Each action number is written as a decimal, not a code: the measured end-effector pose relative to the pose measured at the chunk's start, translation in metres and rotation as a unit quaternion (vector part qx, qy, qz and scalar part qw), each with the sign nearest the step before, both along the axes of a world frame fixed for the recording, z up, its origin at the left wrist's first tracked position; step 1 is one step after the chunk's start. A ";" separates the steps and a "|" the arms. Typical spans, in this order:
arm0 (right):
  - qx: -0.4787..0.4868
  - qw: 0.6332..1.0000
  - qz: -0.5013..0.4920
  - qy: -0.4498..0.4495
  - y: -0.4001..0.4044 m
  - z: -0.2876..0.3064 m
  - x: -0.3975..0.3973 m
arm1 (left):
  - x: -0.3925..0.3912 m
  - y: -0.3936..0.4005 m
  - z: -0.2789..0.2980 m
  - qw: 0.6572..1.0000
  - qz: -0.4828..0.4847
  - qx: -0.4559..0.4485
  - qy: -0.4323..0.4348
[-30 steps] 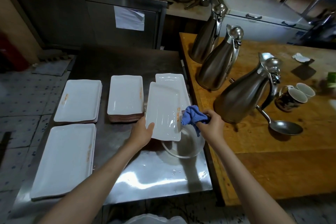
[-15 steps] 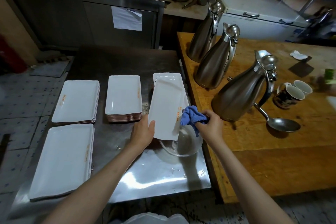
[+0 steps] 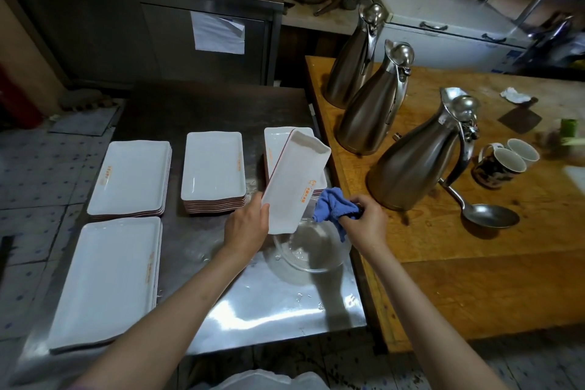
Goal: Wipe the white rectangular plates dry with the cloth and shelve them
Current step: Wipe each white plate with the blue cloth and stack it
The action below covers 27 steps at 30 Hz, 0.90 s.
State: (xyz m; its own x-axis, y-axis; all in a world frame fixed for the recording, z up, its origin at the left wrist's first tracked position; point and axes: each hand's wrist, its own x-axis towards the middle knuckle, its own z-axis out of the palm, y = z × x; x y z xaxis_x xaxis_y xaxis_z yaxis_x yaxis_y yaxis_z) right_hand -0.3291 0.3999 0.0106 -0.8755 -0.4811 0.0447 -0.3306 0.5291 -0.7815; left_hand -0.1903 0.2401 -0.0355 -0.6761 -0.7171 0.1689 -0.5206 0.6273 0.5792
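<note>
Left hand [image 3: 248, 225] is gripping 1 tilted white plate [image 3: 294, 180] while right hand [image 3: 364, 225], clutching the blue cloth [image 3: 332, 204], is apparently preparing to wipe.

Steel worktop [image 3: 253, 310]: brushed metal, glossy glare, wet spots. Plate [image 3: 294, 180] in hand: white glazed ceramic, smooth, shiny, orange print. Plate stacks [image 3: 213, 165]: same glaze, reddish-brown rims. Cloth [image 3: 332, 204]: blue, soft, matt, crumpled. Bowl [image 3: 311, 247]: clear glass or plastic, can't tell. Side table [image 3: 474, 279]: bare wood, matt, worn, stained. Jugs [image 3: 411, 161]: satin stainless, polished lids. Ladle [image 3: 489, 215]: dull metal. Cabinet notice [image 3: 218, 30]: paper, curled corner.
</note>
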 end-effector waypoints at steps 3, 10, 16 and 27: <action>-0.001 1.000 0.001 0.000 0.000 0.000 0.000 | -0.001 0.001 0.001 1.000 -0.008 -0.007 0.020; -0.008 1.000 0.003 -0.008 0.001 -0.002 0.000 | -0.007 -0.004 0.000 0.972 0.019 0.228 0.059; 0.001 0.999 0.048 -0.012 0.001 -0.005 0.003 | -0.007 -0.003 0.004 0.882 0.050 0.454 0.116; 0.038 0.977 0.162 0.135 -0.008 -0.020 0.027 | -0.010 0.002 0.016 0.859 0.045 0.493 0.131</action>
State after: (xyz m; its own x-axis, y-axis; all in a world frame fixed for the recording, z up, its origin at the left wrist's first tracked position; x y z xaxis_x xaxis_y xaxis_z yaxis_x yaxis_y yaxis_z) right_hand -0.3018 0.3920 -0.0096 -0.6381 -0.7419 0.2061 -0.6792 0.4162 -0.6045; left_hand -0.2006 0.2424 -0.0190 -0.6421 -0.6459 -0.4130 -0.3119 -0.2720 0.9103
